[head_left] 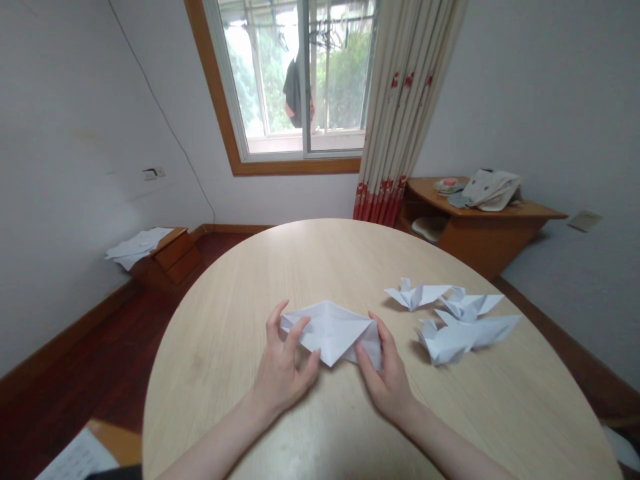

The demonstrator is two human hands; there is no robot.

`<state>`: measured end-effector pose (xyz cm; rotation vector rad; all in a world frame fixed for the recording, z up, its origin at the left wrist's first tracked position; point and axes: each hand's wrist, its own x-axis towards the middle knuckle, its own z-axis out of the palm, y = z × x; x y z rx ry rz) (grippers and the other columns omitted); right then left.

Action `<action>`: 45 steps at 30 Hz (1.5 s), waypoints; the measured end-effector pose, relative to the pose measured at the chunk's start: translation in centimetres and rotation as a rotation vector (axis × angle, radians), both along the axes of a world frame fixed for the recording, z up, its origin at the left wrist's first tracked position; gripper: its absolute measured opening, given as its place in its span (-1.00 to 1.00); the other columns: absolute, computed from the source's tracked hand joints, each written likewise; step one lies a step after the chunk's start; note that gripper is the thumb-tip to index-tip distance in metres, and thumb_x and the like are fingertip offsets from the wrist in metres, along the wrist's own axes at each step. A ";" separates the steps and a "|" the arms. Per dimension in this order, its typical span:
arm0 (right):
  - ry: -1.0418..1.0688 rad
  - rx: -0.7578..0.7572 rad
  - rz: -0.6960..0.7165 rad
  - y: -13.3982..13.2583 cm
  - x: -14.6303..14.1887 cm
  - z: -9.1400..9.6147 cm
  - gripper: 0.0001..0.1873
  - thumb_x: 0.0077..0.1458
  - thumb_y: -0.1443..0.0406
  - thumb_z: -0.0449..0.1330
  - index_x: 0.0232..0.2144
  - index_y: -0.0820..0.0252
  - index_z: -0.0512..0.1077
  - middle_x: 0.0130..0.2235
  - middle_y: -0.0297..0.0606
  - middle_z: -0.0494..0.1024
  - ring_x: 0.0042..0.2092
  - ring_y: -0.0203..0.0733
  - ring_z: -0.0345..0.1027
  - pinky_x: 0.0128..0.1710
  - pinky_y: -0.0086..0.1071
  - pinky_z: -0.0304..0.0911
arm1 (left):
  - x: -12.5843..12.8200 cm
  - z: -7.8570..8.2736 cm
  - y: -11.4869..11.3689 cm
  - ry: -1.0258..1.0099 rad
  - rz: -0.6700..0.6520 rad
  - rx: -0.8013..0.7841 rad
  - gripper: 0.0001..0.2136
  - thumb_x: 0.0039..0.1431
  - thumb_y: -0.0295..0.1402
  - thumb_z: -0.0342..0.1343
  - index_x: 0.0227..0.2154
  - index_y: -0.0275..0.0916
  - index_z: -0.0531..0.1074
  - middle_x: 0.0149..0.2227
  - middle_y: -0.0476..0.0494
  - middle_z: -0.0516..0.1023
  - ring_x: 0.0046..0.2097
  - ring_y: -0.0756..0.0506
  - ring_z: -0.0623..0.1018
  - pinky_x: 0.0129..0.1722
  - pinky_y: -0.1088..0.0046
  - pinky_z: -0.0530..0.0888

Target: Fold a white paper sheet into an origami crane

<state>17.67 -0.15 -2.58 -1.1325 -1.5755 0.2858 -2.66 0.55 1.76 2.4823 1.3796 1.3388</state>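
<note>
Folded paper (330,327), lower ctr of frame, over counter (225,293). R hand (393,383) grip pinches its right end; L hand (281,373) grip half-spread at left end, can't tell if holding. Uneven pull could prob. skew creases.

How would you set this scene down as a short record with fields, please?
Left hand: the left hand holds the left part of the folded paper
Right hand: the right hand grips its right end, thumb in front
Paper: white, creased, one point toward the person
Beside it: three folded paper figures, bird-like, grouped to the right
Surface: round, light wood table
Beyond: sliding window, with a curtain, cream with red, at its right
</note>
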 end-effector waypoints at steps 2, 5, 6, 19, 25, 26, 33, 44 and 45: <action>0.009 -0.001 0.001 0.0 0.0 0.0 -0.45 0.21 0.29 0.06 0.22 0.10 0.08 0.15 -0.05 0.36 0.15 -0.01 0.28 0.07 -0.09 0.29 | 0.2 0.1 0.0 -0.011 0.024 -0.027 -0.71 0.18 -0.32 0.08 -0.05 -0.24 0.25 0.21 -0.38 -0.04 0.12 -0.28 0.31 -0.02 0.13 0.43; 0.041 -0.020 -0.008 0.1 0.0 0.1 -0.45 0.21 0.26 0.07 0.22 0.11 0.09 0.16 -0.05 0.35 0.16 0.00 0.27 0.07 -0.08 0.28 | 0.2 0.3 0.0 -0.027 0.042 -0.041 -0.83 0.20 -0.35 0.07 -0.17 -0.23 0.28 0.18 -0.36 0.01 0.10 -0.27 0.33 -0.02 0.12 0.43; 0.052 -0.027 -0.011 0.1 0.0 0.1 -0.46 0.21 0.25 0.07 0.22 0.12 0.10 0.16 -0.05 0.35 0.15 0.00 0.28 0.07 -0.08 0.29 | 0.2 0.4 0.0 -0.038 0.038 -0.036 -0.87 0.21 -0.37 0.05 -0.20 -0.23 0.28 0.16 -0.35 0.04 0.10 -0.26 0.33 -0.02 0.12 0.43; 0.206 -0.117 -0.052 1.4 0.2 -0.1 -0.43 0.17 0.21 0.08 0.20 0.12 0.10 0.19 -0.04 0.29 0.20 -0.02 0.19 0.15 -0.01 0.17 | -0.4 0.1 0.3 -0.349 -0.080 -0.215 -0.85 0.25 -0.32 0.04 -0.38 -0.17 0.49 0.17 -0.15 0.11 0.16 -0.23 0.27 0.15 0.03 0.24; 0.200 -0.116 -0.045 1.3 0.2 0.0 -0.43 0.16 0.20 0.08 0.20 0.14 0.11 0.18 -0.02 0.30 0.20 -0.02 0.19 0.15 -0.02 0.16 | -0.2 -0.1 0.1 -0.339 -0.131 -0.219 -0.83 0.24 -0.32 0.06 -0.42 -0.18 0.49 0.15 -0.15 0.10 0.14 -0.21 0.27 0.11 0.12 0.31; 0.194 -0.110 -0.039 1.2 0.2 -0.1 -0.44 0.16 0.20 0.07 0.19 0.14 0.11 0.19 -0.01 0.30 0.20 -0.02 0.19 0.15 -0.02 0.16 | -0.2 -0.1 0.0 -0.327 -0.131 -0.217 -0.83 0.25 -0.32 0.05 -0.42 -0.18 0.48 0.14 -0.16 0.10 0.13 -0.21 0.28 0.10 0.14 0.32; 0.175 -0.070 0.016 0.8 0.1 -0.1 -0.35 0.08 0.24 0.15 0.20 0.16 0.09 0.18 0.00 0.29 0.20 0.01 0.19 0.15 -0.04 0.18 | 0.1 -0.4 -0.3 -0.226 -0.042 -0.115 -0.82 0.28 -0.41 -0.02 -0.38 -0.18 0.47 0.11 -0.18 0.09 0.08 -0.16 0.30 0.05 0.21 0.38; 0.155 -0.083 -0.006 0.8 0.0 0.0 -0.40 0.12 0.20 0.13 0.19 0.15 0.11 0.17 -0.03 0.32 0.18 0.03 0.22 0.10 -0.06 0.23 | -0.5 1.0 0.2 -0.053 -0.171 0.098 -0.91 0.11 -0.44 0.21 -0.36 -0.11 0.56 0.32 -0.08 -0.06 0.26 -0.33 0.14 0.12 -0.03 0.29; 0.160 -0.082 -0.010 0.9 -0.1 0.0 -0.41 0.13 0.20 0.12 0.19 0.14 0.12 0.16 -0.04 0.33 0.18 0.02 0.22 0.11 -0.06 0.22 | -0.6 1.2 0.2 0.006 -0.168 0.127 -0.89 0.11 -0.47 0.20 -0.36 -0.10 0.55 0.32 -0.07 -0.03 0.27 -0.34 0.12 0.14 -0.09 0.25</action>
